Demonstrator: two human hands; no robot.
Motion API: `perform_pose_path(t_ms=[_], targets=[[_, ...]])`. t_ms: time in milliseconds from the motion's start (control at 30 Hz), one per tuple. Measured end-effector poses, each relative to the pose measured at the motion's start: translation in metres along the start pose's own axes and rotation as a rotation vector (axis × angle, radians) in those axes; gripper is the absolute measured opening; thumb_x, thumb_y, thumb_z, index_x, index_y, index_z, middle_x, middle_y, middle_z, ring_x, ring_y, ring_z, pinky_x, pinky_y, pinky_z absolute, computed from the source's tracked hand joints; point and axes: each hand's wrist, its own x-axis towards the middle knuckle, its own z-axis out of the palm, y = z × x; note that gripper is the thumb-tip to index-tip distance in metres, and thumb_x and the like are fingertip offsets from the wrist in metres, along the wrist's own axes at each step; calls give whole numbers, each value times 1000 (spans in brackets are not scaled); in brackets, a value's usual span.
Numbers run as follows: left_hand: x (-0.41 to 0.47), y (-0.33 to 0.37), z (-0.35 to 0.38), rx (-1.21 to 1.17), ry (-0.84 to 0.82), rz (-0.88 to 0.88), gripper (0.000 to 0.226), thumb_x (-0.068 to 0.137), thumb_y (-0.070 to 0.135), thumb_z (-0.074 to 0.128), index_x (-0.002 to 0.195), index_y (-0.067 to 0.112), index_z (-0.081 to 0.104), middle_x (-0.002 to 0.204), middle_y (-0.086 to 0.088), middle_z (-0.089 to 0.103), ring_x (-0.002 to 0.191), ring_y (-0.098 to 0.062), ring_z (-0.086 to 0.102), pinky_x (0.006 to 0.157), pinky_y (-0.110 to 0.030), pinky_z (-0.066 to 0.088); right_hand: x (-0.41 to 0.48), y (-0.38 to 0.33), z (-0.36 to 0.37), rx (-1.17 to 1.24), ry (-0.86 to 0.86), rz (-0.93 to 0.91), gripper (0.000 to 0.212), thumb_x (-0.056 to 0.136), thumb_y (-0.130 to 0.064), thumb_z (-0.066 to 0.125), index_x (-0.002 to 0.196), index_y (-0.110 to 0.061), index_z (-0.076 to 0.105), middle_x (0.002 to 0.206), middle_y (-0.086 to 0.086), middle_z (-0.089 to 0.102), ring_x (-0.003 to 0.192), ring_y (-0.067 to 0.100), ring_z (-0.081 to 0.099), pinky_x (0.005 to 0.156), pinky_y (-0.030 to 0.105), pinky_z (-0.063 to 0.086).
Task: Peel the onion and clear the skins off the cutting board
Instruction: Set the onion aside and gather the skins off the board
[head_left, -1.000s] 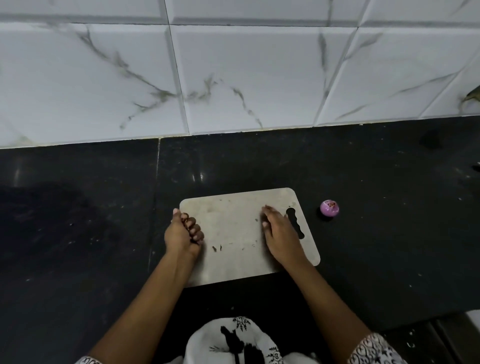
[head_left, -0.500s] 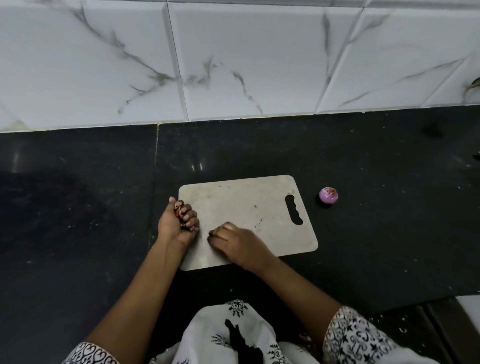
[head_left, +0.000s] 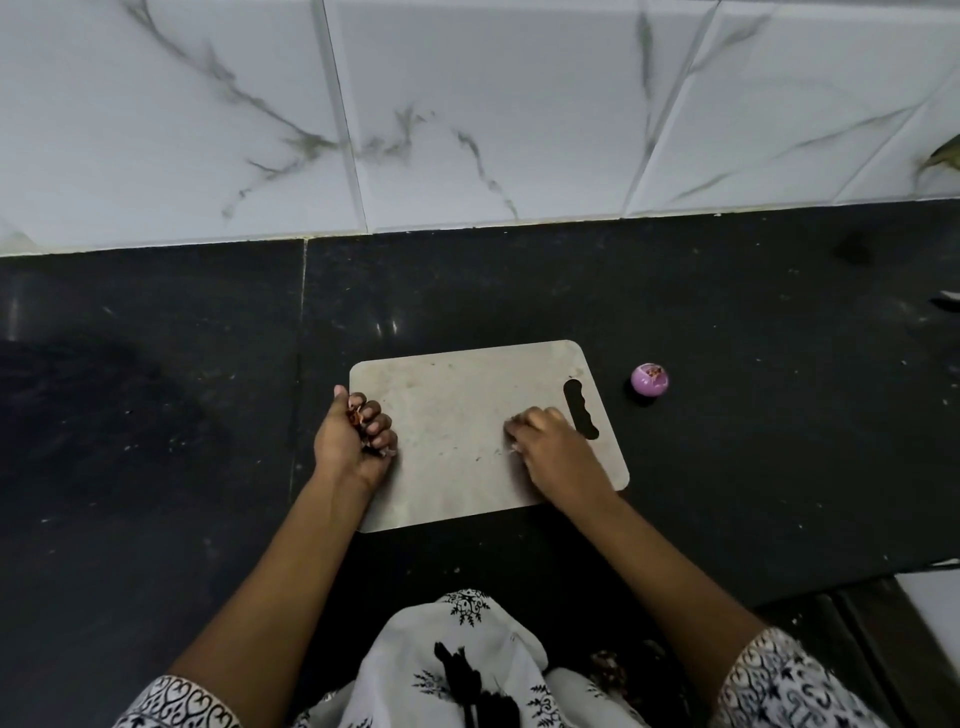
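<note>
At the 9 o'clock edge of the cutting board (head_left: 457, 405) the left hand (head_left: 356, 441) grips a bunch of dry skins (head_left: 358, 415); toward 3 o'clock the right hand (head_left: 550, 441) curls its fingers and seems to pinch a pale flake (head_left: 511, 451). Such skins are probably light and brittle, so pinching or sweeping suits them. The peeled onion (head_left: 649, 381) lies on the counter (head_left: 727, 467) further at 3 o'clock, apart from both hands.
</note>
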Motion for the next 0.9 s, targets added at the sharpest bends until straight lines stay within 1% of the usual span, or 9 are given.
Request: perform_pose_path(t_ms=[167, 367, 433, 533, 567, 633, 700, 800, 900], targets=[[1, -2, 0, 29, 8, 17, 44, 100, 41, 34, 60, 22, 38, 43, 8, 34, 32, -5, 28, 30, -14, 18, -9, -52, 19, -7, 121, 71, 26, 60, 5, 77, 81, -8, 68, 78, 4, 64, 71, 18, 59, 48, 21, 45], [1, -4, 1, 58, -1, 24, 45, 100, 43, 32, 60, 22, 38, 42, 8, 35, 32, -6, 28, 33, -13, 18, -3, -80, 36, -10, 108, -141, 22, 57, -2, 76, 70, -12, 60, 71, 2, 58, 68, 17, 55, 45, 25, 43], [1, -3, 1, 57, 0, 13, 45, 99, 44, 32, 60, 22, 37, 43, 8, 35, 32, -6, 29, 33, -13, 19, -3, -82, 35, 333, 104, -4, 14, 67, -1, 70, 74, -13, 69, 75, 3, 65, 70, 17, 58, 57, 24, 46], [-2, -3, 5, 79, 17, -20, 46, 99, 44, 31, 58, 23, 36, 46, 8, 34, 34, -6, 32, 34, -13, 22, 6, -88, 10, 1379, 6, 678, 29, 77, 10, 59, 67, -14, 74, 68, 6, 68, 61, 17, 57, 59, 22, 45], [-6, -7, 8, 90, 28, -34, 46, 99, 44, 33, 58, 23, 37, 47, 7, 36, 35, -7, 34, 35, -12, 25, 12, -84, 2, 1630, 58, 800, 33, 79, 14, 56, 64, -11, 72, 63, 5, 68, 59, 16, 58, 57, 21, 46], [-15, -19, 18, 65, 38, -65, 43, 98, 42, 37, 60, 21, 42, 47, 6, 42, 37, -8, 40, 38, -13, 31, 24, -77, -20, 1835, 150, 836, 28, 80, 18, 52, 70, -3, 67, 62, 4, 70, 62, 13, 66, 60, 18, 54], [-22, -33, 30, 14, 25, -99, 39, 96, 40, 42, 64, 19, 49, 51, 2, 51, 43, -10, 48, 46, -18, 40, 32, -79, -40, 1699, 146, 694, 23, 81, 15, 55, 75, -4, 68, 71, 6, 71, 71, 13, 68, 70, 20, 56], [-27, -46, 44, -79, -32, -143, 33, 95, 40, 46, 74, 17, 57, 75, -3, 62, 72, -16, 60, 74, -28, 46, 35, -93, -54, 797, 130, 294, 18, 81, 2, 62, 86, -12, 74, 90, 5, 73, 85, 15, 67, 82, 25, 53], [-32, -43, 51, -176, -123, -142, 37, 99, 38, 39, 76, 14, 55, 64, -2, 61, 68, -13, 62, 69, -24, 53, 35, -102, -57, 330, 227, 4, 20, 88, -8, 57, 100, -11, 72, 99, 6, 69, 94, 21, 60, 85, 32, 50]])
